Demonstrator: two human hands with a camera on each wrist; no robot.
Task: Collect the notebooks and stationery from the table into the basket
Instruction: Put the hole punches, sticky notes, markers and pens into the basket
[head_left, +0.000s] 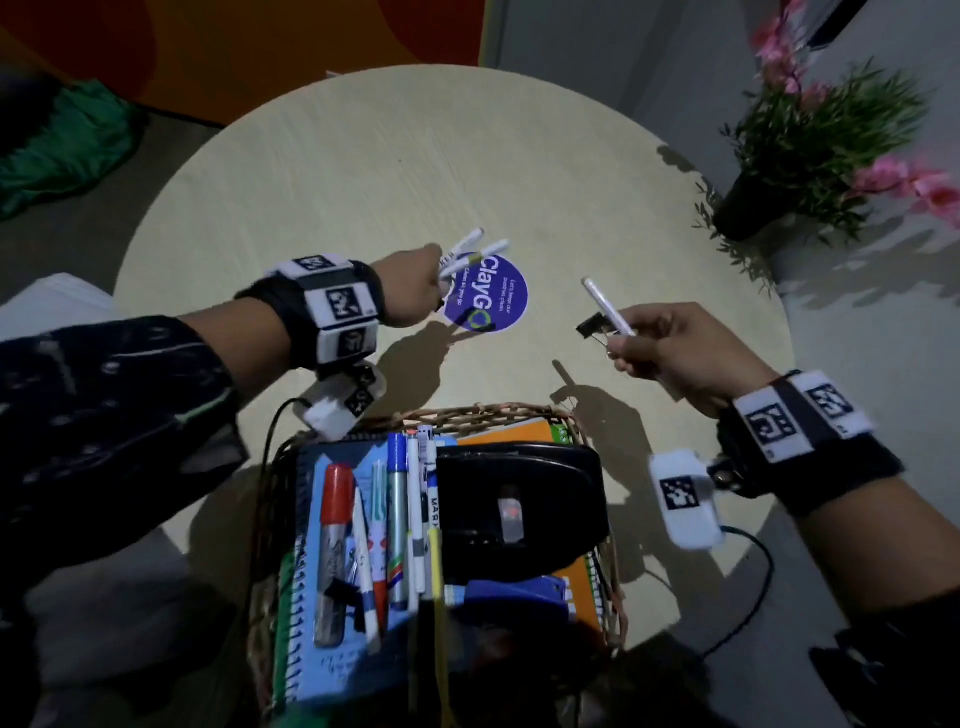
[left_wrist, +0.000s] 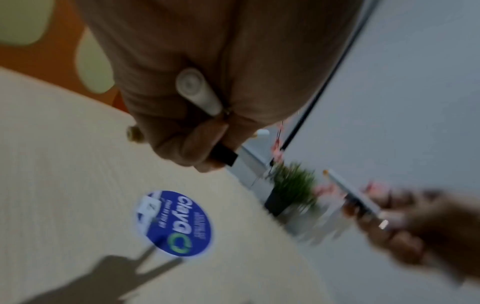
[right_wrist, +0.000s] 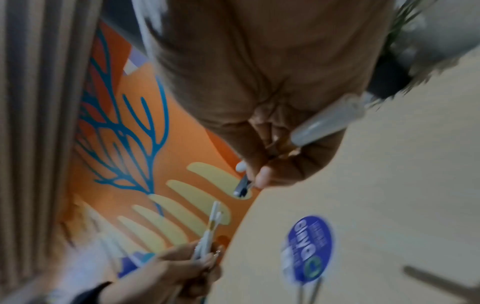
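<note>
My left hand (head_left: 432, 285) is raised over the round table (head_left: 322, 171) and grips two white pens (head_left: 470, 250) that fan out past its fingers. In the left wrist view a white pen (left_wrist: 198, 90) and a small black piece (left_wrist: 224, 157) show in its curled fingers. My right hand (head_left: 626, 349) holds one white pen (head_left: 607, 307) together with a black binder clip (head_left: 592, 328), just beyond the wicker basket (head_left: 467, 413). The basket sits at the near edge and holds notebooks (head_left: 353, 670), several markers (head_left: 335, 551), a black hole punch (head_left: 519, 509) and a blue stapler (head_left: 514, 597).
A round purple sticker (head_left: 491, 296) lies flat in the middle of the table. A potted plant with pink flowers (head_left: 810, 145) stands off the table's right side. Cables run from both wrist cameras past the basket.
</note>
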